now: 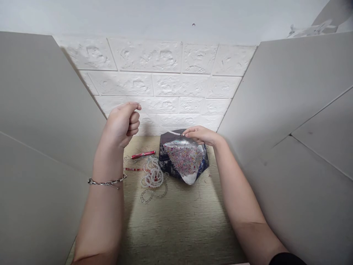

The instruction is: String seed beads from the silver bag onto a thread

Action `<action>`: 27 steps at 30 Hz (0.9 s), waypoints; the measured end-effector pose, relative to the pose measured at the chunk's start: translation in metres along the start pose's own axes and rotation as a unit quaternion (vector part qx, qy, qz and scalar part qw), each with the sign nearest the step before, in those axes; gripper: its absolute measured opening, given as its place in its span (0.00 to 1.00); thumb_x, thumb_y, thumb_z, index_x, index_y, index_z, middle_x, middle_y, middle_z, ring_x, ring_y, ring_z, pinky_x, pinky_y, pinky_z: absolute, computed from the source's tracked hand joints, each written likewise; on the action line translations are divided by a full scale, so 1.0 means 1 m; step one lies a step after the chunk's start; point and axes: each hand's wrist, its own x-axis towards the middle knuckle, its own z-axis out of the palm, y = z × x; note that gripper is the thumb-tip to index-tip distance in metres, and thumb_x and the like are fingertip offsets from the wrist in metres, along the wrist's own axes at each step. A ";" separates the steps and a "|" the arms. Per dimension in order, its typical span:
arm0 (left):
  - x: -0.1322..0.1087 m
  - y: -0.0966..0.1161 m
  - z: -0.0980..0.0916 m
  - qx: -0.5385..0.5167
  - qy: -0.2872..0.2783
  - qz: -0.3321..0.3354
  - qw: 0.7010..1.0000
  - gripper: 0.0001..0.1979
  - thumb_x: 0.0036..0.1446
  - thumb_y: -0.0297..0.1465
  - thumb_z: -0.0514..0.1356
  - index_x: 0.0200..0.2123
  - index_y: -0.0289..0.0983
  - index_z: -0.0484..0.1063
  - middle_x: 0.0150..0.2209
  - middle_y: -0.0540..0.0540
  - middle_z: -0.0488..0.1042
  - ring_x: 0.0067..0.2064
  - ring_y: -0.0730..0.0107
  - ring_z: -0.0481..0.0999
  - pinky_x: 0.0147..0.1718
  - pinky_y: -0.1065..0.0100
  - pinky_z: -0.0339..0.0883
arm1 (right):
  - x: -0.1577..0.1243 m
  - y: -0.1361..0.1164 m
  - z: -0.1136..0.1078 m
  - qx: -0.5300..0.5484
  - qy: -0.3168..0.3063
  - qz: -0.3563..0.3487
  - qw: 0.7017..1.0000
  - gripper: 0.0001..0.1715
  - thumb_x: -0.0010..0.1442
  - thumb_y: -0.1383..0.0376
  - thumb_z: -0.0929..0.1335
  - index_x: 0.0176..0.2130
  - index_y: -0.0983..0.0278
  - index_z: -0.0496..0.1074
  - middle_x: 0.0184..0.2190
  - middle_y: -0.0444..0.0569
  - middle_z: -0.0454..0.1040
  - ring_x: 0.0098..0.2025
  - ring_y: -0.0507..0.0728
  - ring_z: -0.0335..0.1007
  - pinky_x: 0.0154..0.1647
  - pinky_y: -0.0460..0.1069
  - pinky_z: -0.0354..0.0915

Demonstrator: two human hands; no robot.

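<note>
My left hand (127, 123) is raised at the left, above the table's back edge, its fingers curled and the thumb pressed on the index finger; what it pinches is too small to make out. Over the back right of a dark patterned container (165, 165) is my right hand (200, 135), thumb and fingertips together at the end of a short string of white beads (174, 133). Inside the container lies a heap of small pink and multicoloured beads (184, 158) on a white and silvery lining.
Left of the container lie coiled strands of white and clear beads (153, 178), a strand of red beads (134, 169) and a red pen-like stick (143, 154). The wooden table (176, 224) stands between two grey panels, with a white brick-patterned wall (165, 84) behind.
</note>
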 end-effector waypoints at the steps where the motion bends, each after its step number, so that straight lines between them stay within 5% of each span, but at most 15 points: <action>1: -0.003 0.002 0.004 0.010 -0.013 -0.002 1.000 0.03 0.48 0.30 0.53 0.25 0.39 0.59 0.12 0.59 0.42 0.13 0.83 0.39 0.11 0.76 0.33 | 0.000 0.000 -0.001 -0.031 -0.006 0.008 0.999 0.14 0.51 0.59 0.65 0.35 0.65 0.70 0.16 0.37 0.54 0.16 0.43 0.40 0.14 0.43 0.38; 4: -0.014 0.009 0.019 0.045 -0.058 -0.007 0.997 0.03 0.50 0.30 0.51 0.25 0.38 0.60 0.13 0.59 0.43 0.13 0.84 0.41 0.11 0.78 0.35 | 0.001 0.000 -0.001 -0.154 -0.044 0.016 0.987 0.14 0.51 0.59 0.65 0.35 0.64 0.73 0.23 0.43 0.67 0.20 0.44 0.53 0.18 0.42 0.51; 7: -0.023 0.011 0.035 0.069 -0.102 -0.013 0.992 0.04 0.51 0.31 0.51 0.26 0.37 0.61 0.13 0.59 0.44 0.14 0.84 0.42 0.12 0.79 0.36 | 0.002 -0.003 0.001 -0.250 -0.090 -0.001 0.964 0.19 0.49 0.63 0.66 0.42 0.62 0.72 0.39 0.46 0.73 0.35 0.49 0.66 0.35 0.44 0.61; 11: -0.026 0.007 0.048 0.091 -0.138 -0.026 0.986 0.04 0.51 0.30 0.52 0.27 0.36 0.63 0.13 0.59 0.45 0.14 0.84 0.42 0.12 0.79 0.37 | 0.000 -0.012 0.007 -0.278 -0.108 -0.030 0.954 0.32 0.45 0.63 0.69 0.51 0.60 0.66 0.52 0.45 0.65 0.52 0.54 0.61 0.52 0.46 0.56; 16: -0.022 0.003 0.048 0.081 -0.140 -0.017 0.987 0.05 0.53 0.31 0.52 0.28 0.36 0.64 0.14 0.59 0.45 0.15 0.84 0.42 0.12 0.78 0.36 | -0.001 -0.017 0.016 -0.219 -0.199 -0.053 0.954 0.20 0.48 0.63 0.68 0.43 0.64 0.71 0.44 0.45 0.72 0.47 0.52 0.66 0.49 0.45 0.58; 21: -0.018 0.002 0.040 0.050 -0.120 -0.003 0.992 0.05 0.53 0.32 0.52 0.30 0.37 0.63 0.14 0.59 0.43 0.14 0.83 0.40 0.12 0.78 0.35 | 0.006 -0.009 0.014 -0.185 -0.206 -0.063 0.959 0.12 0.51 0.65 0.66 0.36 0.67 0.73 0.37 0.47 0.74 0.40 0.50 0.68 0.46 0.46 0.60; 27: -0.016 0.001 0.035 0.059 -0.121 -0.007 0.991 0.05 0.53 0.33 0.51 0.31 0.37 0.62 0.15 0.59 0.42 0.14 0.83 0.40 0.13 0.78 0.35 | 0.008 -0.007 0.018 -0.097 -0.213 -0.075 0.969 0.22 0.50 0.66 0.67 0.46 0.66 0.68 0.45 0.50 0.71 0.45 0.50 0.66 0.46 0.46 0.61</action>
